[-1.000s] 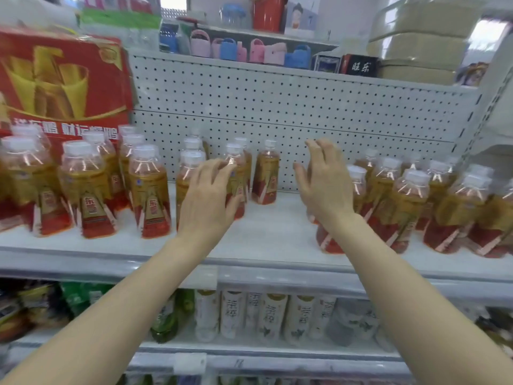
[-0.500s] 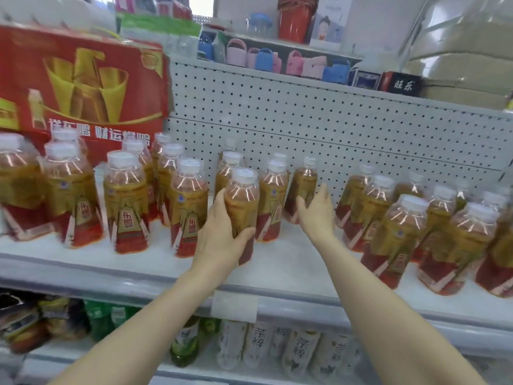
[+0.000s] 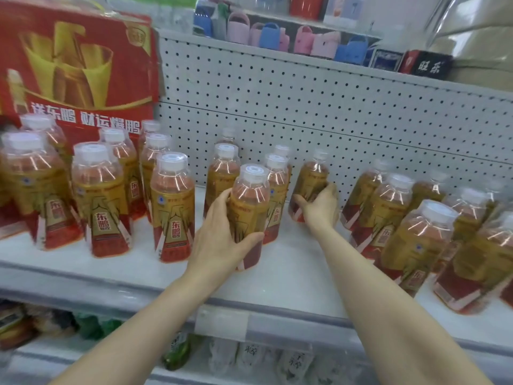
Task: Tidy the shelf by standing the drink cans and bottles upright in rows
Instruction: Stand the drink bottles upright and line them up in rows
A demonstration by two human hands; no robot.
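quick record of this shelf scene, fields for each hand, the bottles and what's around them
left hand: grips the front bottle round its middle, bottle upright
right hand: grips the rear bottle low down, near the pegboard back
left bottles: upright, in rows
right bottles: bunched, look tilted in this wide view
shelf: white, bare between the arms
back left: red carton

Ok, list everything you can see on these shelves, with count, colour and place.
Drink bottles: about twenty, amber with red-gold labels and white caps, middle shelf.
Carton: one, red and gold, back left.
Pegboard: one, pale grey, behind the bottles.
Small bags: several, pink and blue, upper shelf.
Box: one, black, upper shelf, right.
White-labelled bottles: several, lower shelf.
Green bottle: one, lower shelf.
Left hand: one, grips the front centre bottle.
Right hand: one, grips a bottle farther back.
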